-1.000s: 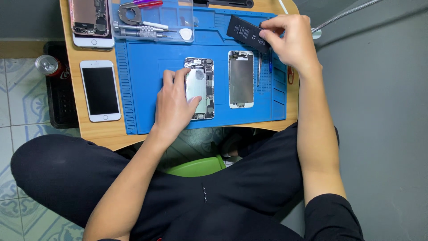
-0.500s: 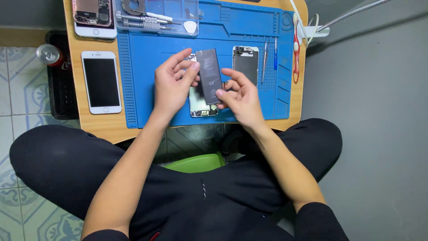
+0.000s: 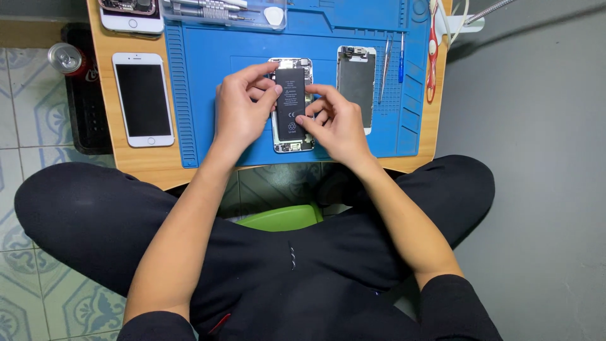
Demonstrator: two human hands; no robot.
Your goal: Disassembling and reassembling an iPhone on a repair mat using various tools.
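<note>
An opened phone body (image 3: 293, 144) lies on the blue work mat (image 3: 208, 95). A flat black battery (image 3: 290, 102) sits lengthwise over it. My left hand (image 3: 240, 110) pinches the battery's upper left edge with thumb and fingers. My right hand (image 3: 334, 123) holds its lower right edge with its fingertips. Both hands rest over the phone body, which they partly hide.
A detached phone screen (image 3: 356, 85) lies right of the phone body, with tweezers (image 3: 385, 69), a blue tool (image 3: 401, 57) and red-handled scissors (image 3: 432, 50) beyond. A white phone (image 3: 142, 99) lies on the wooden table (image 3: 107, 126) at left, a can (image 3: 66, 58) further left. A clear tool tray (image 3: 221, 12) sits at the back.
The right hand brought the battery from the table's far right down onto the phone body. Both hands now hold it flatter and lower over the phone.
</note>
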